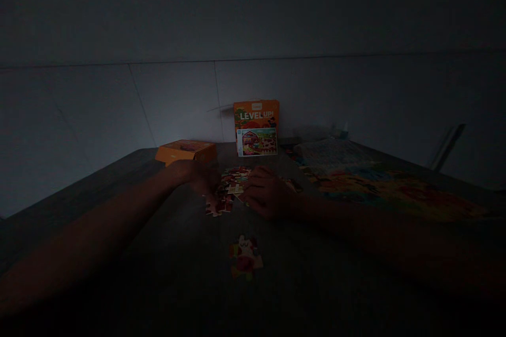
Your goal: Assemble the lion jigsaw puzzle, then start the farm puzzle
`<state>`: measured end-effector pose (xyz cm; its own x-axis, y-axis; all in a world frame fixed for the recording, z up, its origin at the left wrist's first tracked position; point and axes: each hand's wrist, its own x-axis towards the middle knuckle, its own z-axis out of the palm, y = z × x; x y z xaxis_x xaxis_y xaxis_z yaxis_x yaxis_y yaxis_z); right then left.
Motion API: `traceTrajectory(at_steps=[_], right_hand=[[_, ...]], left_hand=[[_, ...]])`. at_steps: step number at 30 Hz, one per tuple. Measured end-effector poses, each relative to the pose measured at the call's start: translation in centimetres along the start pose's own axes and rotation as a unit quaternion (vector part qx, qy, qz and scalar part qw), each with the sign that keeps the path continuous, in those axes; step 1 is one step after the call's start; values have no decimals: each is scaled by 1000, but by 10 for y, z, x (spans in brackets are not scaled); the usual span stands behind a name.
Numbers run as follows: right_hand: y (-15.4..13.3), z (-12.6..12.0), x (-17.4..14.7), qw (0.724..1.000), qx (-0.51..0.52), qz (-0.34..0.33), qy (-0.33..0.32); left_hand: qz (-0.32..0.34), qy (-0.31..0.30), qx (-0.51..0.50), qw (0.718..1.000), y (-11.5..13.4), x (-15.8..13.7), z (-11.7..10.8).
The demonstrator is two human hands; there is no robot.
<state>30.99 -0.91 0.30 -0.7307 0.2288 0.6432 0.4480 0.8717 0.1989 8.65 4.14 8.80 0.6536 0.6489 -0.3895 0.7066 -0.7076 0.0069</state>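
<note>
The scene is very dim. Jigsaw pieces (236,188) lie in a loose heap in the middle of the table. Over the left side of that heap, my left hand (202,178) reaches down with fingers stretched out, the fingertips touching reddish joined-looking pieces (225,206). My right hand (265,192) is at the heap's right side, its fingers curled round the edge of a pale puzzle piece that they partly hide. Closer to me, a few pieces form a small patch with a cow's face (245,257); neither hand touches it.
A white picture card (258,142) with a barn scene leans on an upright orange "LEVEL UP!" box (256,108) by the wall. An orange box (185,151) lies at the back left. On the right are a colourful puzzle sheet (399,189) and clear plastic wrapping (336,151).
</note>
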Motion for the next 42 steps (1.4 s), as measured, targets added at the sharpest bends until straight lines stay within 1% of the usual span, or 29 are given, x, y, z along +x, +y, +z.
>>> traceTrajectory(at_steps=[4,6,9,10,13,15,18,22,24,27,29,31,33,37,40,42], right_hand=[[-2,-2,1,1000,-9,-21,0],[-3,-2,2,999,-21,-26,1],[-3,-2,2,999,-39,-25,13],[-3,-2,2,999,-42,-27,16],[-3,-1,1,998,-42,-31,20],[-2,0,1,999,-37,-28,14],[-2,-1,0,999,-34,-32,10],[-5,-5,1,997,-33,-51,39],[-7,-7,1,997,-28,-43,52],[-6,-6,0,998,-25,-27,45],[-4,-4,-1,998,-33,-24,48],[-3,-2,-1,997,-45,-24,49],[-2,-1,-1,997,-55,-24,45],[-2,-2,-1,996,-72,-27,45],[-2,-1,-1,996,-82,-22,35],[-1,0,-1,996,-83,-26,27]], left_hand=[[-7,-13,20,1000,-9,-8,-10],[17,-17,18,1000,-9,-10,-10],[61,-41,8,997,-4,-6,-4],[64,-47,6,997,-1,-4,-1],[45,-55,10,997,6,1,5],[43,-64,4,997,8,3,5],[62,-71,-22,995,9,2,1],[93,-45,-43,994,12,-2,-8],[122,-15,-65,990,15,-4,-11],[181,32,-118,976,20,-2,-12],[210,48,-134,967,21,1,-9],[219,61,-132,965,19,4,-6],[213,74,-130,966,17,7,-3],[212,67,-148,964,16,8,-2],[223,55,-150,962,21,7,-2],[226,51,-133,964,25,6,-1]])
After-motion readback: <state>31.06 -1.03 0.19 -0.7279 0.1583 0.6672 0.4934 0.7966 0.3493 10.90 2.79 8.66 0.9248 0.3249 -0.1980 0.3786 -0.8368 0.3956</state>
